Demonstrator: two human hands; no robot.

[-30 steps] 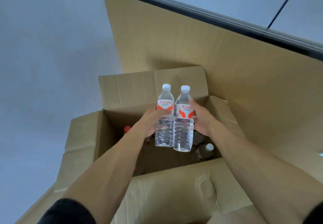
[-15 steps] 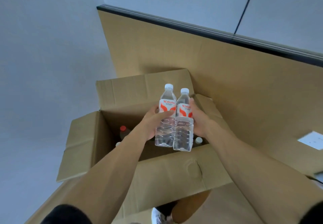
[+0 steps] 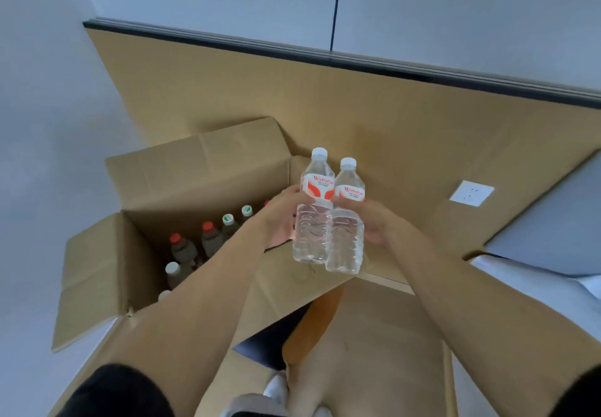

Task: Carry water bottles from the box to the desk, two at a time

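Observation:
Two clear water bottles with white caps and red-and-white labels stand upright side by side in the air. My left hand (image 3: 280,218) grips the left bottle (image 3: 313,221) around its middle. My right hand (image 3: 374,221) grips the right bottle (image 3: 345,237) the same way. The bottles touch each other and hang above the right near corner of the open cardboard box (image 3: 107,273). Inside the box stand several more bottles (image 3: 208,237) with red, green and white caps.
Flattened cardboard (image 3: 374,117) covers the floor around and behind the box, up to a dark baseboard along the grey wall. A white floor socket plate (image 3: 471,192) lies to the right. A white desk corner (image 3: 553,280) shows at the right edge. My shoes (image 3: 276,390) are below.
Both hands have lifted the two bottles out of the box and carried them rightward past its rim. The view has risen and swung, showing more of the box's inside.

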